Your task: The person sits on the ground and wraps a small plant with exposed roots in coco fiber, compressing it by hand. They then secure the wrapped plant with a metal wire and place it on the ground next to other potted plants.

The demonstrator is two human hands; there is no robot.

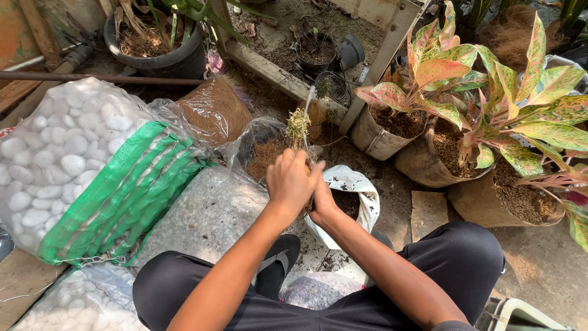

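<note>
Small rooted plant (298, 127), bare of pot, gripped by both the left hand (291, 182) and right hand (321, 197) above the soil-filled white grow bag (354, 184), not yet set in.

1. One head-worn camera is looking steeply down from above the seated person's lap, close over the knees.
2. It is facing forward across the ground, taking in stone bags (79, 165) at left and potted plants (484, 110) at far right.
</note>
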